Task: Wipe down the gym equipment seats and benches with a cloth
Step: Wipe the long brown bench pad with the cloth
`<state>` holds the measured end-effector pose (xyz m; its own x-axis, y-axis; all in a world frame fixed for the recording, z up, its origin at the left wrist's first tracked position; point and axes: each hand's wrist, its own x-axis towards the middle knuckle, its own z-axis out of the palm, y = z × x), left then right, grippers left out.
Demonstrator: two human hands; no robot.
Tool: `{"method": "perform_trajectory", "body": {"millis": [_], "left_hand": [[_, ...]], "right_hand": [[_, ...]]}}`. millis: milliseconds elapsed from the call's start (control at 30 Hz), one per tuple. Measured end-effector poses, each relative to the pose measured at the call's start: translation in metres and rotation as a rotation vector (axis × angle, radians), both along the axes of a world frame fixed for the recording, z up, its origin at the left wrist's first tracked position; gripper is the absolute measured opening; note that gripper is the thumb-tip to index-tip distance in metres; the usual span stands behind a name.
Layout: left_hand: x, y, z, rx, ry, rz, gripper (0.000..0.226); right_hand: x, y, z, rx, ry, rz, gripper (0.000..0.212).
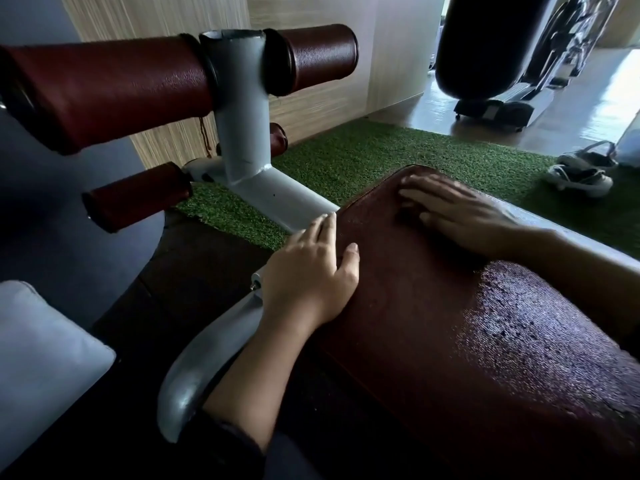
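Observation:
A dark red padded bench point(450, 334) runs from the lower right toward the middle, on a grey metal frame point(242, 157). My left hand point(311, 268) lies flat on the bench's near left edge, fingers straight, thumb on the pad. My right hand point(457, 209) rests flat on the far end of the pad, fingers spread. Neither hand holds anything and no cloth is in view. The pad's near surface glistens with light.
Dark red foam rollers point(114, 88) stick out from the grey upright, with smaller ones point(135, 195) lower down. Green artificial turf point(363, 157) covers the floor beyond. Shoes point(581, 171) lie at the right. A black punching bag point(485, 46) hangs behind. A grey cushion point(45, 358) sits at lower left.

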<state>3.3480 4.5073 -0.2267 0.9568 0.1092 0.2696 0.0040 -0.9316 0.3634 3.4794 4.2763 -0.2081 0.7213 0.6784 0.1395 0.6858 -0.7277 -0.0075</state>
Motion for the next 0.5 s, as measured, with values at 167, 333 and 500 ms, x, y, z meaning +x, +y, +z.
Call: {"method": "perform_trajectory", "body": {"millis": [167,333,500], "left_hand": [[0.0,0.0,0.0,-0.009,0.009,0.003,0.061],[0.001,0.002,0.001,-0.024,-0.007,0.012,0.057],[0.002,0.003,0.0,-0.067,-0.006,0.008,0.056]], "right_hand": [[0.032,0.042,0.007,0.06,0.014,-0.319,0.05],[-0.019,0.082,-0.01,0.115,0.02,-0.088,0.051],[-0.065,0.032,-0.013,0.116,0.091,0.091,0.067]]}}
